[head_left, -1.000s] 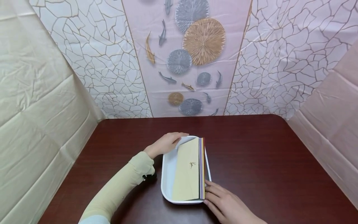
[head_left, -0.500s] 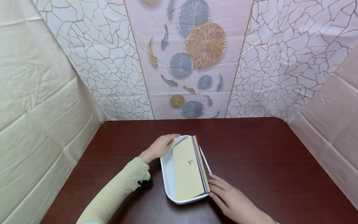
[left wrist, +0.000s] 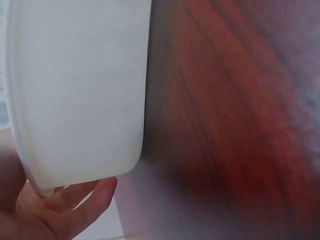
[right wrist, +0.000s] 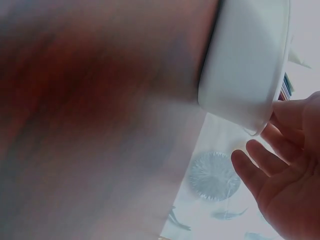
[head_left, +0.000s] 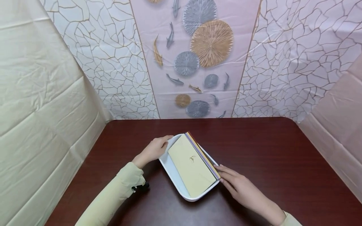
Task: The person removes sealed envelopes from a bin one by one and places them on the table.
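Observation:
A white rectangular tray (head_left: 169, 171) stands askew on the table, its far end turned to the left. In it lies a stack of flat, envelope-like paper pieces (head_left: 192, 166), the top one pale yellow with a small gold deer print. Purple, yellow and red edges show along the stack's right side. My left hand (head_left: 152, 150) grips the tray's far left corner; in the left wrist view its fingers (left wrist: 100, 197) reach round the outer wall. At the near right corner, my right hand (head_left: 240, 186) holds the rim between thumb and fingers, close to the stack's edge.
The dark red-brown table (head_left: 268, 150) extends around the tray. A patterned cloth (head_left: 198, 62) hangs behind it, with cream cloth (head_left: 42, 94) at the left and pinkish cloth (head_left: 336, 119) at the right. A small black object (head_left: 144, 185) shows at the left cuff.
The tray and its stack have turned counterclockwise. My left hand has moved left and slightly nearer with the far end, while my right hand has moved right and farther away with the near corner.

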Demonstrator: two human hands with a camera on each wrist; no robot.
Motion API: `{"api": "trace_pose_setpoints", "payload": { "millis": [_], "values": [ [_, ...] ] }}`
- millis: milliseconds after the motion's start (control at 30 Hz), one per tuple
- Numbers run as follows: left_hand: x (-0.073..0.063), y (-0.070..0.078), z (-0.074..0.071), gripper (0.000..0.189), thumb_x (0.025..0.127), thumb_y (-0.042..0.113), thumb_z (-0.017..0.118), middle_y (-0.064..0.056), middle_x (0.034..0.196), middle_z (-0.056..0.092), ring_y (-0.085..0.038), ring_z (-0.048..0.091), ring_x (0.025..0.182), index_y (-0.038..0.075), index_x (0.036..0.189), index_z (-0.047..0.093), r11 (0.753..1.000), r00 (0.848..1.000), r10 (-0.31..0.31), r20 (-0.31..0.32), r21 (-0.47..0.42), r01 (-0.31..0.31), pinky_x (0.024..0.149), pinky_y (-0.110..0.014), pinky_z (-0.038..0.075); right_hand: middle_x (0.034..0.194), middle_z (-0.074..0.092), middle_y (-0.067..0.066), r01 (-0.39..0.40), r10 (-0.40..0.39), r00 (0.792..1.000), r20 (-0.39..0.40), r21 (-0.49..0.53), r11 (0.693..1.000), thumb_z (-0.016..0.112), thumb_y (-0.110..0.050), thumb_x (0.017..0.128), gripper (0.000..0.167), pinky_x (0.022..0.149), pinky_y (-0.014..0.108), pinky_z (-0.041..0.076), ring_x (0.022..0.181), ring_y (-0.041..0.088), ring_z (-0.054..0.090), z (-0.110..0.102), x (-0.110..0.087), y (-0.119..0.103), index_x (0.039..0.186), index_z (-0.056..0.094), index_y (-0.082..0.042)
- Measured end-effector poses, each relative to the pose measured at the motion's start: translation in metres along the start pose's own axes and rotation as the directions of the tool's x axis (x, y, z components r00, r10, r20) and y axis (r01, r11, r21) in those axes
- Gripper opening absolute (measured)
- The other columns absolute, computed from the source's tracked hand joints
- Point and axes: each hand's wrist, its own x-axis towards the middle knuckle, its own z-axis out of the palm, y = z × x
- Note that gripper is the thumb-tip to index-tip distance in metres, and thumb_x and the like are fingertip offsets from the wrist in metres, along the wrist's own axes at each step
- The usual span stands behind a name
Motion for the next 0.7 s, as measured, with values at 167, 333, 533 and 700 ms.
{"api": "trace_pose_setpoints", "payload": {
  "millis": [167, 333, 533, 700],
  "values": [
    [-0.013, -0.002, -0.005, 0.04, 0.103, 0.006, 0.048, -0.014, 0.09, 0.069, -0.009, 0.044, 0.057, 0.004, 0.142, 0.055, 1.0, 0.999, -0.031, -0.027, 0.0, 0.031, 0.063, -0.03, 0.044, 0.137, 0.063, 0.006, -0.008, 0.008, 1.0, 0.016, 0.017, 1.0, 0.067, 0.002, 0.092, 0.039, 0.093, 0.044, 0.052, 0.123, 0.029, 0.061, 0.002, 0.009, 0.006, 0.131, 0.066, -0.005],
    [-0.026, -0.004, -0.006, 0.04, 0.101, 0.006, 0.049, -0.014, 0.097, 0.071, -0.012, 0.049, 0.062, 0.003, 0.141, 0.056, 0.998, 0.994, -0.067, -0.086, 0.008, 0.068, 0.068, -0.033, 0.046, 0.136, 0.063, 0.008, -0.029, 0.028, 0.998, 0.049, 0.027, 0.999, 0.066, 0.005, 0.092, 0.038, 0.092, 0.045, 0.053, 0.122, 0.026, 0.062, 0.001, 0.021, 0.013, 0.129, 0.067, -0.004],
    [-0.047, -0.001, -0.006, 0.041, 0.101, 0.005, 0.05, -0.02, 0.126, 0.066, -0.024, 0.067, 0.091, -0.001, 0.141, 0.054, 0.994, 0.986, -0.108, -0.128, 0.005, 0.11, 0.081, -0.042, 0.053, 0.137, 0.062, 0.011, -0.083, 0.075, 0.993, 0.093, 0.075, 0.994, 0.065, 0.005, 0.093, 0.036, 0.096, 0.048, 0.05, 0.125, 0.029, 0.06, 0.001, 0.035, 0.02, 0.129, 0.067, 0.0],
    [-0.064, 0.008, -0.004, 0.043, 0.099, 0.002, 0.051, -0.023, 0.136, 0.06, -0.035, 0.061, 0.119, -0.005, 0.141, 0.052, 0.989, 0.98, -0.133, -0.149, 0.037, 0.14, 0.092, -0.051, 0.05, 0.139, 0.06, 0.016, -0.166, 0.15, 0.979, 0.14, 0.112, 0.98, 0.061, 0.007, 0.094, 0.034, 0.094, 0.048, 0.05, 0.125, 0.034, 0.058, 0.002, 0.043, 0.024, 0.126, 0.068, 0.001]
  ]
}}
